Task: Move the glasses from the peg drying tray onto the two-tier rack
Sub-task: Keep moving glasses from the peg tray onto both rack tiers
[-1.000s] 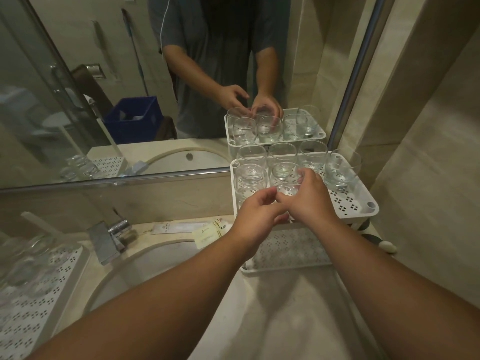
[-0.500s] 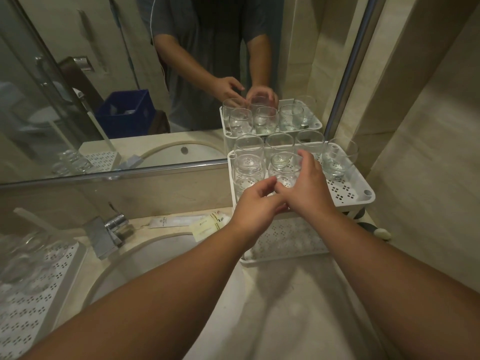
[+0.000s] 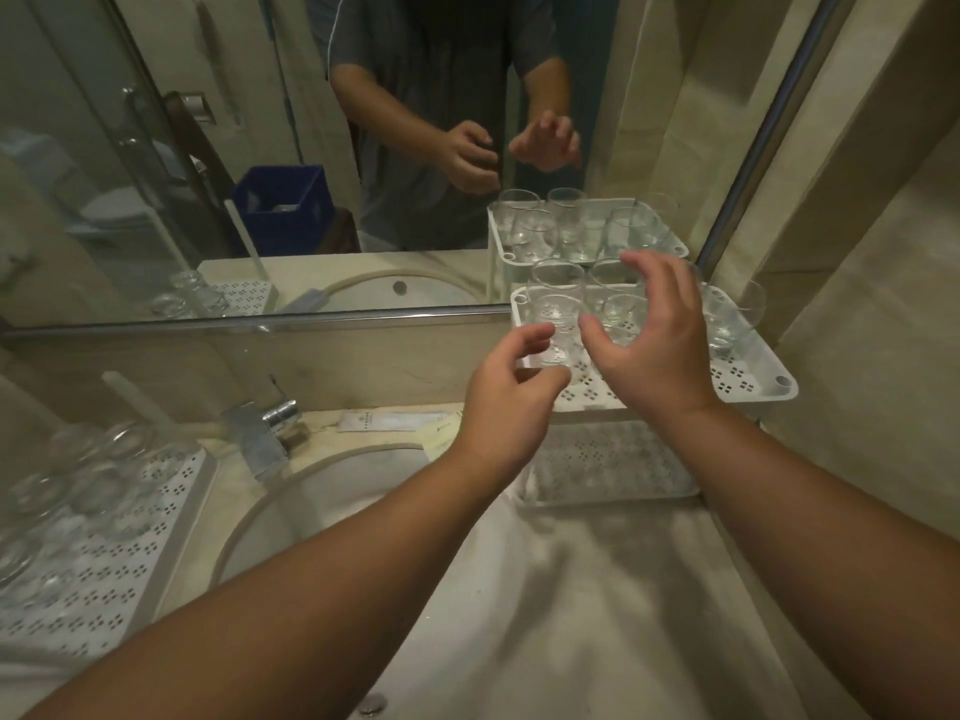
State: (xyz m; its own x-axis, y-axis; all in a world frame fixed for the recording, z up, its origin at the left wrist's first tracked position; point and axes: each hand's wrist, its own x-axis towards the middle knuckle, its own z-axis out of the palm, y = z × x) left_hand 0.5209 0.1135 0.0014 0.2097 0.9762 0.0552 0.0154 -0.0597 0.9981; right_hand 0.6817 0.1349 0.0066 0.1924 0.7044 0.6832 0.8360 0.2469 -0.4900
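A white two-tier rack [image 3: 763, 392] stands against the mirror at the right. Several clear glasses [image 3: 553, 324] stand upright on its top shelf. My right hand [image 3: 657, 345] hovers just in front of them with fingers spread, holding nothing. My left hand [image 3: 511, 402] hangs beside it, loosely curled and empty, a little short of the front-left glass. At the far left the white peg drying tray [image 3: 130, 558] carries several blurred glasses [image 3: 78, 491].
A round sink basin [image 3: 291, 491] with a chrome tap [image 3: 265, 433] lies between tray and rack. Paper sachets [image 3: 389, 422] lie behind the basin. The mirror [image 3: 311, 148] runs along the back. The rack's lower shelf [image 3: 608, 459] holds nothing visible.
Both hands were on the front glasses on the top shelf; they have let go and drawn back toward me, fingers opened. The camera view has shifted right and down.
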